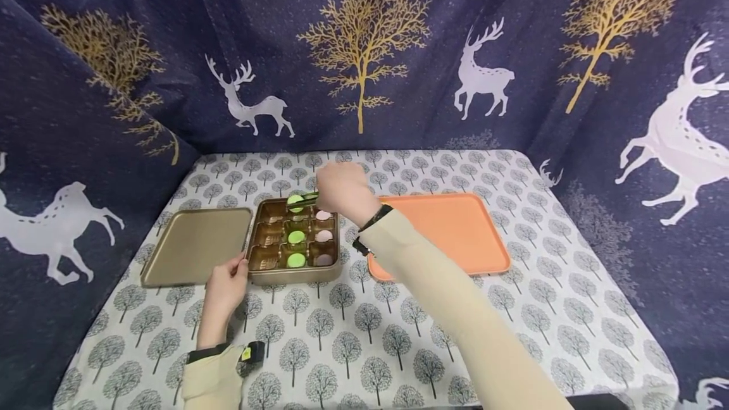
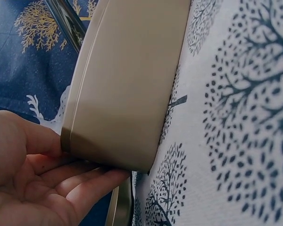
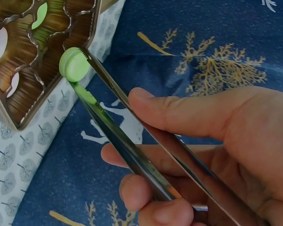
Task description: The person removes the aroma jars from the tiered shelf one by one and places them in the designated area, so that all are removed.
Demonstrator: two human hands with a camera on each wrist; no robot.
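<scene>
backdrop: navy deer cloth (image 1: 433,93)
gold box (image 1: 294,276), head view: green macaron (image 1: 293,198) near twelve o'clock rim, lid (image 1: 199,242) beyond nine, orange tray (image 1: 455,233) beyond three
left hand (image 2: 42,183), left wrist view: gripping box's corner
right hand (image 3: 245,122), right wrist view: pinching tweezers (image 3: 188,165) clamped on macaron

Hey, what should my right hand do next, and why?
Probably lower the round green macaron into the back middle compartment of the gold rectangular box: the right hand holds it there with shiny metal tongs, two green ones sit in that column, and the left hand grips the box.
</scene>
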